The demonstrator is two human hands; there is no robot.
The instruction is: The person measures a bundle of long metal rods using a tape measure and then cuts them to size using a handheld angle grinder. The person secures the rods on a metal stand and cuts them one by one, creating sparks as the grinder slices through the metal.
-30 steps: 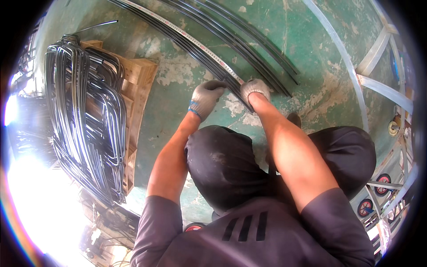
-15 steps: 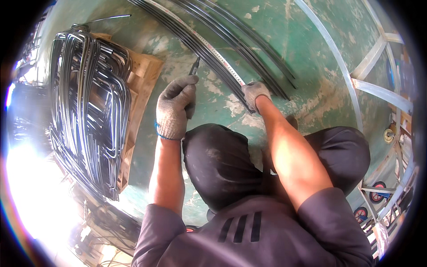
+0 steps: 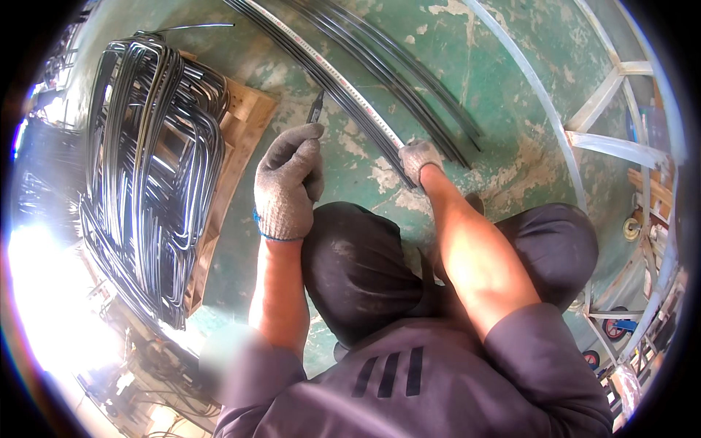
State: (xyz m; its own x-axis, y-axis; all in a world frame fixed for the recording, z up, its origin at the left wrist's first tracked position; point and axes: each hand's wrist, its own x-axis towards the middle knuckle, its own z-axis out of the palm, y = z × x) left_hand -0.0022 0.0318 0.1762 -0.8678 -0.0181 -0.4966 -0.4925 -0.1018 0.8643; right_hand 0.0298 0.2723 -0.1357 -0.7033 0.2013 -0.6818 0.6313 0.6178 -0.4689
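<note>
My left hand, in a grey knitted glove, is closed around a dark marker pen. The pen points up and away, just left of a bundle of straight dark metal rods on the floor. Along the top of that bundle lies a white tape measure, stretched out past the upper edge. My right hand, gloved too, grips the tape's near end by the rod ends. Exactly how its fingers press tape and rods is hidden.
Right of the tape lie more dark rods. On the left, bent metal tubes are piled on a wooden pallet. A pale metal frame stands at the right, with small wheels near it. The green floor is worn and patchy.
The view has shifted slightly, so the pile and frame sit a little differently. Both hands keep their hold on the marker pen and the tape, nearly in place.
</note>
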